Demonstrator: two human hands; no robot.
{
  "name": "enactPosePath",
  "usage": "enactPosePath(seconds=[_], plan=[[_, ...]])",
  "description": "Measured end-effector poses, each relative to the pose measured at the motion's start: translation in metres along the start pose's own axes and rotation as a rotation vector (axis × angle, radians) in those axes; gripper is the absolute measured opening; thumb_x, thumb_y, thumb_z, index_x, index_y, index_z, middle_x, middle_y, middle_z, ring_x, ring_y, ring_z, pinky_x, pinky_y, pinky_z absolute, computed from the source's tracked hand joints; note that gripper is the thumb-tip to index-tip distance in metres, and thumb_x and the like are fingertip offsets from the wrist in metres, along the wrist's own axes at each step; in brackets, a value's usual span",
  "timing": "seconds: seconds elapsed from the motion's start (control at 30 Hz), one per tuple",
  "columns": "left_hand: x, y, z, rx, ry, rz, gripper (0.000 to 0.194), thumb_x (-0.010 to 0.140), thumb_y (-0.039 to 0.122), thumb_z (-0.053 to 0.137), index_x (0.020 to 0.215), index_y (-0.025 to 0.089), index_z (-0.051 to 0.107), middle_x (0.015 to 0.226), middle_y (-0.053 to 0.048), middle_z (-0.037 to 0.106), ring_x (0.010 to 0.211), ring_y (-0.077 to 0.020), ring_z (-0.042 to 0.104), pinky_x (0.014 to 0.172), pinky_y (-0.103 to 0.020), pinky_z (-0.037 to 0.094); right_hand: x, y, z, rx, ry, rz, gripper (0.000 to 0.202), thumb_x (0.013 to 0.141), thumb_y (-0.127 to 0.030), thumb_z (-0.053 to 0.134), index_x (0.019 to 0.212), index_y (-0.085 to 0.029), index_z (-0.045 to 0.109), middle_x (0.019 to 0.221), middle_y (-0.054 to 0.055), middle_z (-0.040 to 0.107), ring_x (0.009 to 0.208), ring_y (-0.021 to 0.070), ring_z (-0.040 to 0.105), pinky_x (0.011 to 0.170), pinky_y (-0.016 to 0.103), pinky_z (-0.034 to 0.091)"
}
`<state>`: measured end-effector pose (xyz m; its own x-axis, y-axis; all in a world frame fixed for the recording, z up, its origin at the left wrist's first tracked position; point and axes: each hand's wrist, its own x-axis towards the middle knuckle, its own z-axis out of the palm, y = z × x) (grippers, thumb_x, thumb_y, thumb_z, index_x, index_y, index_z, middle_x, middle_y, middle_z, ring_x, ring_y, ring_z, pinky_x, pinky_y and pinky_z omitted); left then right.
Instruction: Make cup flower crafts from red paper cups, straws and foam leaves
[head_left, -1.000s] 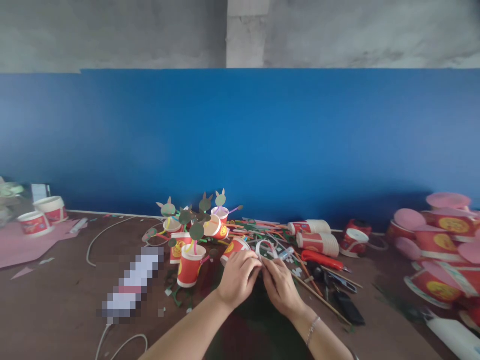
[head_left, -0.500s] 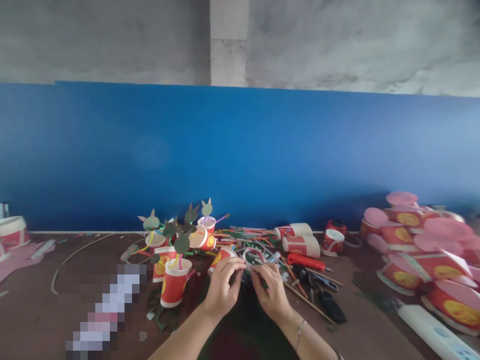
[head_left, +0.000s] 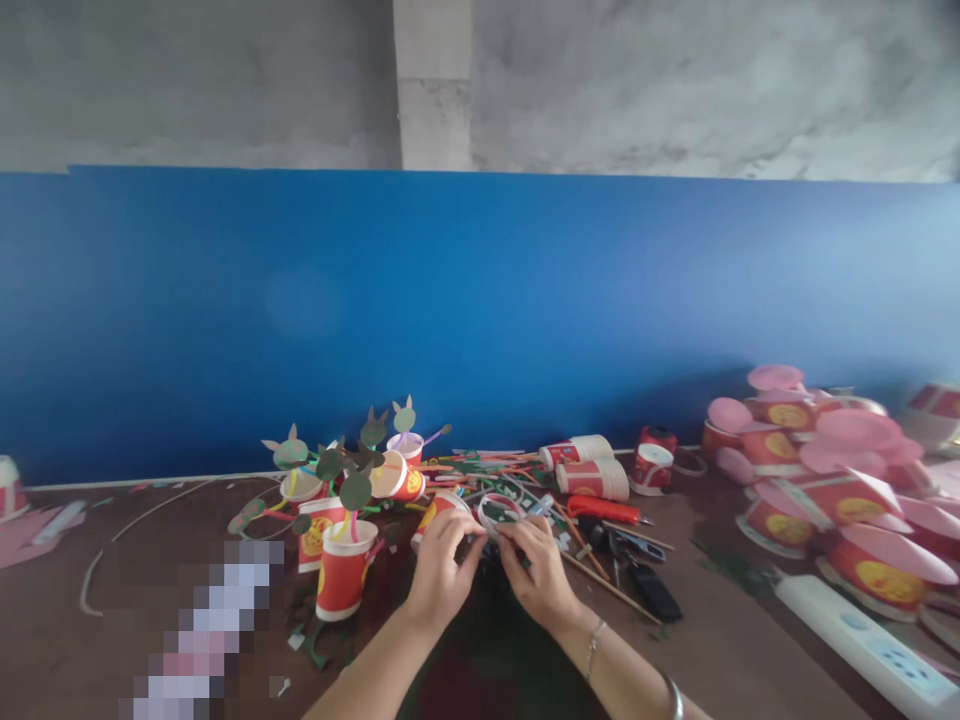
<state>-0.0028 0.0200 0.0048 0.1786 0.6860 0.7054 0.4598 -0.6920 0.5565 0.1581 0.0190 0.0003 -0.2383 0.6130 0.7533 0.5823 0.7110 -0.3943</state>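
Observation:
Both hands are close together at the lower middle of the head view. My left hand [head_left: 444,567] has its thumb and fingertips pinched; what sits between them is too small to make out. My right hand [head_left: 538,570] faces it, also pinched, with a thin white and pink loop [head_left: 498,508] at or just behind its fingertips. A red paper cup [head_left: 433,516] lies tipped behind my left hand. Left of it stands a red cup [head_left: 341,578] with a dark round paper head [head_left: 356,490] on a strip.
Behind the hands lie coloured strips [head_left: 480,465]. To the right are stacked cups [head_left: 594,480], a red-handled tool [head_left: 604,508], a thin stick [head_left: 611,587], a black object [head_left: 654,592], a white power strip [head_left: 862,640] and a pile of red cups with pink discs [head_left: 855,430].
The view has turned slightly to the right, so the table items appear shifted left. Both hands remain pinched close together, with little visible change.

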Motion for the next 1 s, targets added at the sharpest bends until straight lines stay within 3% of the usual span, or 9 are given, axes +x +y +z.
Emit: enactPosePath(seconds=[0.17,0.6,0.8,0.9,1.0], plan=[[0.001,0.000,-0.001,0.025,0.005,0.017,0.007,0.084,0.016,0.050,0.082,0.019,0.056,0.085,-0.006,0.061,0.085,-0.0186,0.057,0.078,-0.034,0.046,0.003,-0.003,-0.001,0.001,-0.029,-0.025,0.018,0.084,-0.010,0.046,0.094,-0.021,0.057,0.073,0.002,0.064,0.066,0.0173,0.057,0.072,0.033,0.039],[0.001,0.003,-0.001,0.126,-0.033,0.060,0.006,0.084,0.018,0.051,0.080,0.020,0.054,0.081,-0.003,0.063,0.082,-0.0178,0.058,0.077,-0.033,0.040,0.004,-0.006,-0.002,-0.020,0.012,0.015,0.012,0.081,-0.015,0.050,0.075,-0.020,0.059,0.060,-0.001,0.057,0.058,0.0141,0.052,0.070,0.031,0.036],[0.001,0.008,-0.003,0.198,-0.029,0.098,0.009,0.085,0.014,0.047,0.081,0.020,0.053,0.081,-0.001,0.064,0.080,-0.0162,0.059,0.082,-0.035,0.034,0.006,-0.016,0.001,0.086,0.062,0.171,0.016,0.078,-0.016,0.049,0.064,-0.019,0.057,0.059,0.000,0.057,0.061,0.0158,0.050,0.067,0.029,0.037],[0.000,0.010,-0.004,0.224,0.003,0.127,0.010,0.085,0.013,0.046,0.081,0.020,0.053,0.080,-0.001,0.064,0.079,-0.0157,0.059,0.083,-0.035,0.033,0.006,-0.021,0.005,0.258,0.074,0.323,0.016,0.077,-0.020,0.051,0.063,-0.018,0.057,0.061,0.001,0.058,0.064,0.0162,0.050,0.063,0.027,0.038],[-0.001,0.013,-0.005,0.234,0.057,0.176,0.011,0.084,0.012,0.047,0.080,0.020,0.053,0.079,-0.001,0.065,0.079,-0.0156,0.059,0.085,-0.035,0.033,0.007,-0.025,0.010,0.488,0.063,0.481,0.022,0.079,-0.028,0.052,0.061,-0.017,0.054,0.056,-0.002,0.050,0.055,0.0124,0.044,0.052,0.023,0.033]])
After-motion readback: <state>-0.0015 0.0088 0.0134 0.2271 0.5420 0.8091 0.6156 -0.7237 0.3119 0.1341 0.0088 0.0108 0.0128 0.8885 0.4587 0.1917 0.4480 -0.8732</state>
